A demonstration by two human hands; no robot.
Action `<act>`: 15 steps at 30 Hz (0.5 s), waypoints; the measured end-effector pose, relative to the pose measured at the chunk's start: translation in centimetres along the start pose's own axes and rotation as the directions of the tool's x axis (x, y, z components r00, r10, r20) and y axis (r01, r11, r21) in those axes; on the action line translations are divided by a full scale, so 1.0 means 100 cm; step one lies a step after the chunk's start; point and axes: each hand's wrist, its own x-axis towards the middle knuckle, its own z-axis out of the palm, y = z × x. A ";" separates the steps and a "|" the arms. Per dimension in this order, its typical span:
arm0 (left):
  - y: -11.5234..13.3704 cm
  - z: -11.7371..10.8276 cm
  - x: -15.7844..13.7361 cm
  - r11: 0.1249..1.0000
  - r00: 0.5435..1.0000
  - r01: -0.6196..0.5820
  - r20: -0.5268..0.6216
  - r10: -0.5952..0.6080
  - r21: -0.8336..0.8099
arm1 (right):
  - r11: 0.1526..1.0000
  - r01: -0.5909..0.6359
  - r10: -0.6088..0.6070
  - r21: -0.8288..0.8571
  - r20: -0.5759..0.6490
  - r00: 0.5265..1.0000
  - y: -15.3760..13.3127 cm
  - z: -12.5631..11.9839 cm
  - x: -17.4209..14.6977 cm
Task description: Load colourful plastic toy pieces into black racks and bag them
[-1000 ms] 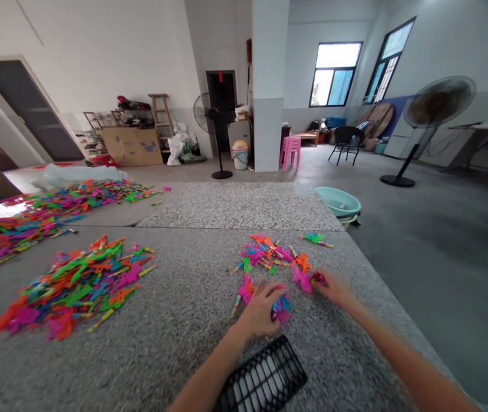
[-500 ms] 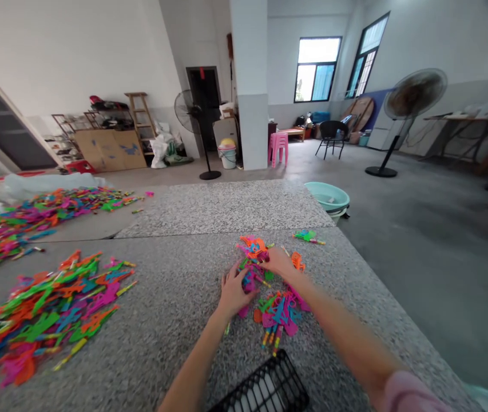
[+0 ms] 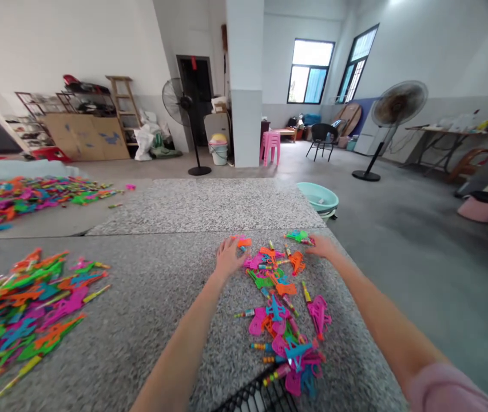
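Bracketing plastic pile (image 3: 272, 277) on desk (image 3: 201, 209): left hand (image 3: 229, 257) loosely spread at orange piece (image 3: 244, 242), hold unclear; right hand (image 3: 323, 247) nearer green piece (image 3: 299, 236), lying crosswise, leftward of fingertips; right grip's closure: can't tell.

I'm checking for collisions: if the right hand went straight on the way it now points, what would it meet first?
Probably the green plastic piece just ahead of the right hand; depth is unclear, so they may already be touching.

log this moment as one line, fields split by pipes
left hand: beside orange piece | right hand: at green piece | black basket: partly hidden by coloured pieces
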 end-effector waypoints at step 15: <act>0.024 0.002 -0.062 0.954 0.924 -0.196 0.284 0.257 -0.226 | 0.978 0.005 -0.059 0.207 0.254 0.965 0.000 0.005 -0.107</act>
